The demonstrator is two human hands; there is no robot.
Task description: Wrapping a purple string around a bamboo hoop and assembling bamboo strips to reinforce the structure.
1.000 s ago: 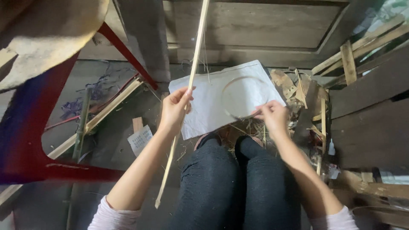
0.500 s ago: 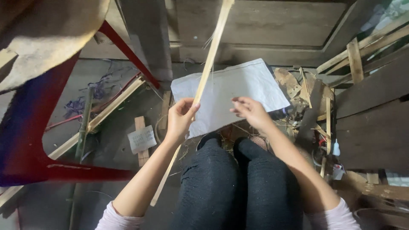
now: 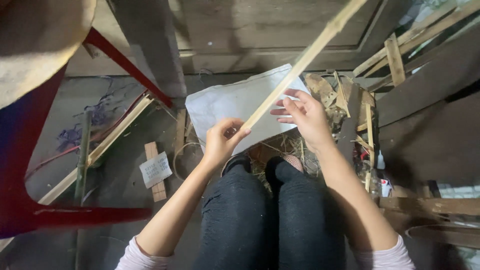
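Observation:
A long pale bamboo strip [image 3: 305,60] slants from the upper right down to my left hand [image 3: 222,142], which is closed around its lower end above my knees. My right hand [image 3: 302,112] is beside the strip's middle, fingers spread, thumb and fingertips touching or nearly touching it. Behind both hands a white sack [image 3: 225,102] lies flat on the floor. My legs in dark trousers [image 3: 270,220] fill the bottom centre.
A red metal frame [image 3: 75,215] stands at the left with a woven basket [image 3: 35,45] above it. Wooden slats and scraps [image 3: 365,110] pile up at the right. A small wood block with a paper scrap [image 3: 155,170] and a green bamboo stick [image 3: 82,155] lie on the floor.
The strip has swung from near vertical to a slant toward the upper right. My right hand moved left from the thin curved sliver to the strip. My left hand slid toward the strip's lower end.

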